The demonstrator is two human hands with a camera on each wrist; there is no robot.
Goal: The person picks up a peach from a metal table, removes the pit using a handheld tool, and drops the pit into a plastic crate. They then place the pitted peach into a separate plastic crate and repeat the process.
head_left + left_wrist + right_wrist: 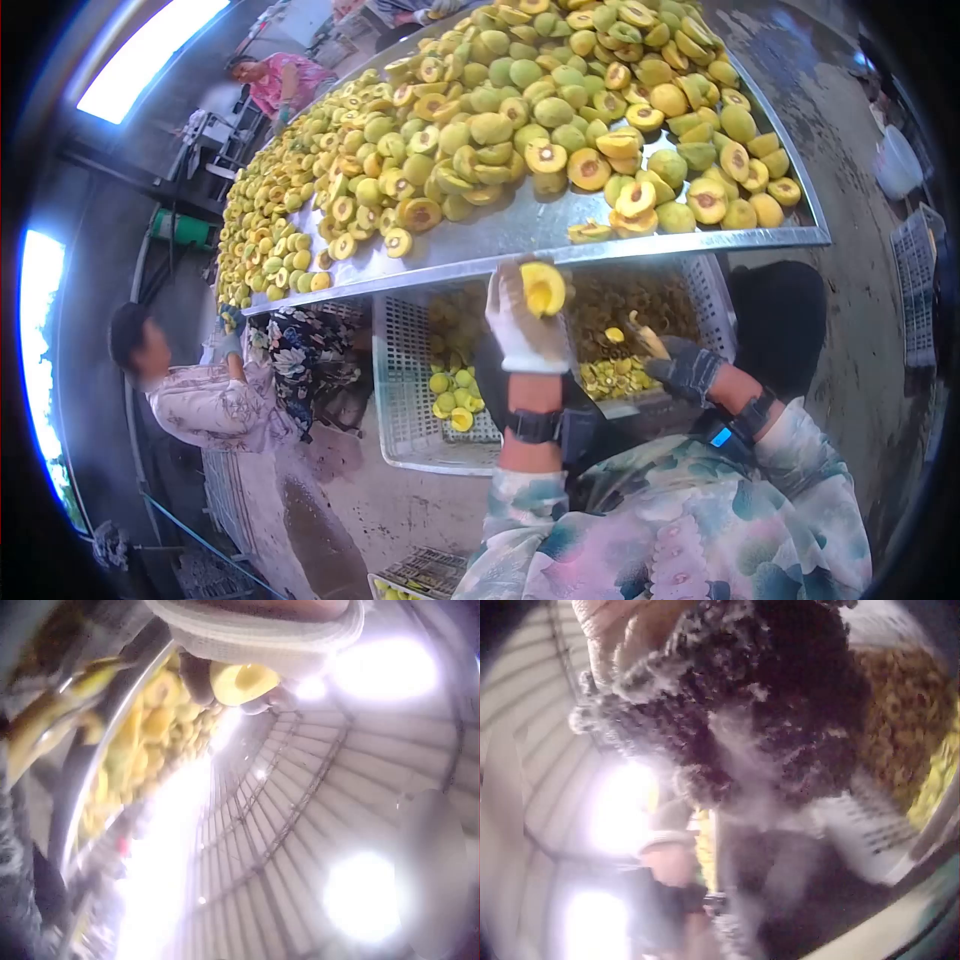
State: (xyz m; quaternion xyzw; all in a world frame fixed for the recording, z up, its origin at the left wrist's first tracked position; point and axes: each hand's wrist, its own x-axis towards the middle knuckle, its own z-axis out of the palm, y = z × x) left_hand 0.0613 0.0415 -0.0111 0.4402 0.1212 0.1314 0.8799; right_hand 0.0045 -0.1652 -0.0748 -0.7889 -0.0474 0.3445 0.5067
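My left hand (pixel 527 330), in a white glove, holds a hollowed yellow peach half (pixel 544 290) just below the metal table's front edge. In the left wrist view the same peach half (pixel 244 682) shows its bright flesh and hollow beyond the glove cuff. My right hand (pixel 692 370), in a dark grey glove, grips a slim tan-handled tool (pixel 650 338) over the crates, pointing up and left. The tool's working end is small and blurred. In the right wrist view the fuzzy dark glove (pixel 727 727) hides the tool.
The metal table (pixel 460 250) bears a big heap of halved peaches (pixel 480 130). Beneath its edge stand a white perforated crate (pixel 400 420) with peach halves, brown pits (pixel 640 290) and yellow pieces (pixel 615 380). Another person (pixel 215 400) works at left; one in pink (pixel 285 85) stands behind.
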